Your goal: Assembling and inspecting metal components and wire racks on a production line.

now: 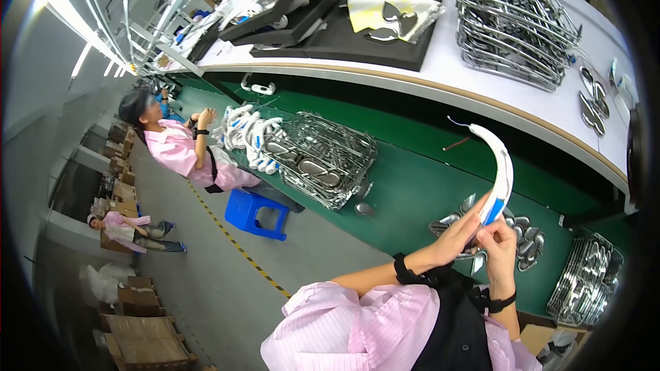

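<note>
A curved white plastic part with a blue strip near its lower end and a thin wire at its top tip stands up from my hands above the green table. My left hand is closed round its lower end from the left. The fingers of my right hand are pinched on the same end, beside the blue strip. Shiny, rounded metal pieces lie loose on the green table just beyond and beside my hands. My fingers cover the part's bottom end.
Wire baskets of shiny metal parts stand left and right, with white curved parts farther left. The raised white shelf bears black trays and another wire basket. A co-worker and a blue stool are at left.
</note>
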Demonstrator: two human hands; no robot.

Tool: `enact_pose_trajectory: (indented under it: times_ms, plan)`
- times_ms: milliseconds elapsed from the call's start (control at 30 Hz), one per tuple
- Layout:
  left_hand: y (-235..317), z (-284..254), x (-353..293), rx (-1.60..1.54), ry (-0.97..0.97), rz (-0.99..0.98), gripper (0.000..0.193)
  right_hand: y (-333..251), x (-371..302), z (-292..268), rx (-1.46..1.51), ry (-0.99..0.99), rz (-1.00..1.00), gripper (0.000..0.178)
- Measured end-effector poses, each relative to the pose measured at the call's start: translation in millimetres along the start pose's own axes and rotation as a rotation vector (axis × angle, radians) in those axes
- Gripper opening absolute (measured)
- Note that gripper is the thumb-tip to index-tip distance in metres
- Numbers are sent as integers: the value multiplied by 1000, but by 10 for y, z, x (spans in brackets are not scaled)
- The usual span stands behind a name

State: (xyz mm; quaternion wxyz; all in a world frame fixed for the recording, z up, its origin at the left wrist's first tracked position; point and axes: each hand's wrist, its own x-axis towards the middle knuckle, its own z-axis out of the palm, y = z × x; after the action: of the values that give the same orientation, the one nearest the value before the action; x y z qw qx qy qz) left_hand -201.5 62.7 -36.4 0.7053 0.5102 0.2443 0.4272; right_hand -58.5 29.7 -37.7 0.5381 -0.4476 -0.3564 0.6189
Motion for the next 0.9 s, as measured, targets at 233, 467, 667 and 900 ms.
enact_pose_trajectory:
  times_ms: [233,467,667,900]
  plan:
    - [-95,-66,-27,-144,-44,-116,58,48,-39,-30,-84,69,-99,8]
    - [-383,-432,-49,159,27,-382,75,399,-102,-1035,-684,36,78,25]
    - [-991,-1060,175,282,-10,-642,70,1306,-645,-2301,-1229,282,440,39]
    - [-1665,-1627,896,613,52,-665,31,1617,-757,-2413,-1096,642,514,29]
